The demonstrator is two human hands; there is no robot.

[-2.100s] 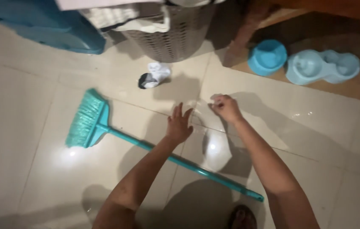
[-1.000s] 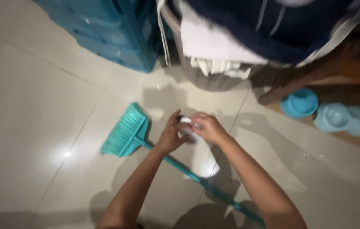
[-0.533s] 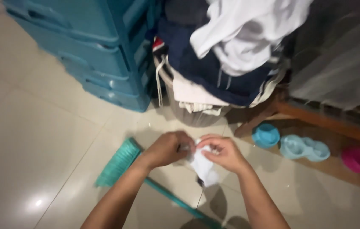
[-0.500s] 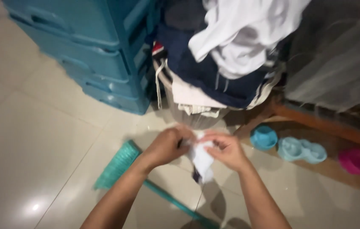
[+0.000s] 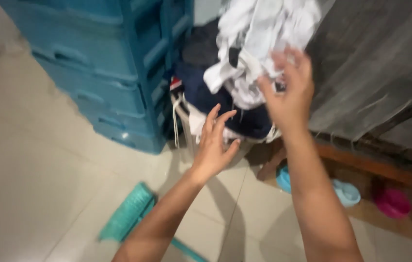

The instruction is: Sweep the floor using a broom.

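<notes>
My right hand (image 5: 288,90) is raised against the heap of clothes, fingers spread, with nothing in it. A white and dark sock (image 5: 232,60) lies on the white clothes (image 5: 264,29) piled atop the laundry basket (image 5: 186,126), just left of that hand. My left hand (image 5: 214,145) hovers lower, open, in front of the basket's dark blue cloth (image 5: 215,97). On the floor below lies a teal broom (image 5: 128,213).
A blue plastic drawer unit (image 5: 104,63) stands left of the basket. At the lower right, blue pet bowls (image 5: 344,191) and a pink bowl (image 5: 392,201) sit under a brown wooden frame (image 5: 375,167). Grey netting (image 5: 375,58) hangs at the right. Floor is beige tile.
Both hands picked the sock off the floor, carried it up to the basket pile and let go; both are now open. The view tilted upward.
</notes>
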